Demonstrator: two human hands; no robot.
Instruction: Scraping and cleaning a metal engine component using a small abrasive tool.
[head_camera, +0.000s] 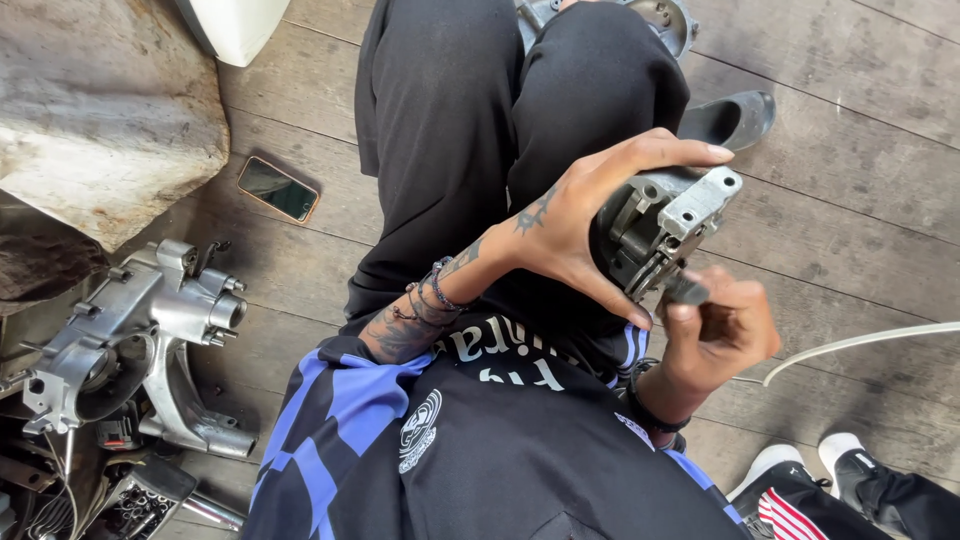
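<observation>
I sit on a wooden floor with a grey cast-metal engine part (668, 222) held over my lap. My left hand (560, 228), its forearm tattooed and wearing bracelets, wraps around the part from the left, fingers spread over its top and underside. My right hand (722, 335) is just below the part, fingers pinched on a small dark piece (688, 291) pressed against the part's lower edge. What the small piece is cannot be made out.
A large silver engine casing (140, 335) lies at the left among tools. A phone (278, 188) rests on the planks. Another metal part (665, 18) sits beyond my knees, near a black shoe (735, 118). A white cable (865, 340) and another person's shoes (800, 475) are at right.
</observation>
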